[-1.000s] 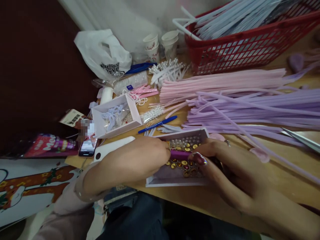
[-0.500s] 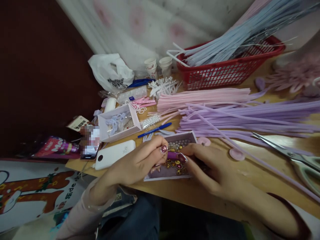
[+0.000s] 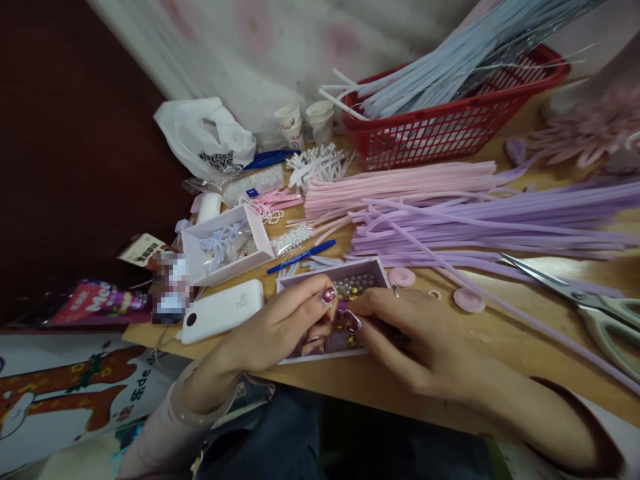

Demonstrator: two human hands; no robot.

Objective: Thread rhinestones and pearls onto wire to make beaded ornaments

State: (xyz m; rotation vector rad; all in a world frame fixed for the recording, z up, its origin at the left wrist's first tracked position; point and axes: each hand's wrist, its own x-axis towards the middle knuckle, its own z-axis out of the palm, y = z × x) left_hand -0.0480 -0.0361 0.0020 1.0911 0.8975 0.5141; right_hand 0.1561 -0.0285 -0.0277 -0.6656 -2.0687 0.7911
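Over a shallow pale box (image 3: 383,268) at the table's front edge, my two hands meet. A small bright purple piece (image 3: 343,306) shows between them; its kind is hard to make out. My left hand (image 3: 293,320) is closed, pinching the left end of it with thumb and forefinger. From the other side, my right hand (image 3: 420,333) pinches its right end. Clear and grey beads (image 3: 365,283) fill the box's far part. Gold round beads (image 3: 351,341) lie below the fingertips, partly hidden by my hands.
Scissors (image 3: 575,293) lie at right, beside purple fuzzy stems (image 3: 475,223) and pink ones (image 3: 400,187). Behind stands a red basket (image 3: 425,137). Left are a white power bank (image 3: 223,311), a blue pen (image 3: 301,257), a second box (image 3: 227,273) and paper cups (image 3: 320,121).
My hands have come closer together, and less of the purple piece shows between them. The camera view has shifted slightly, moving the table's things left and up.
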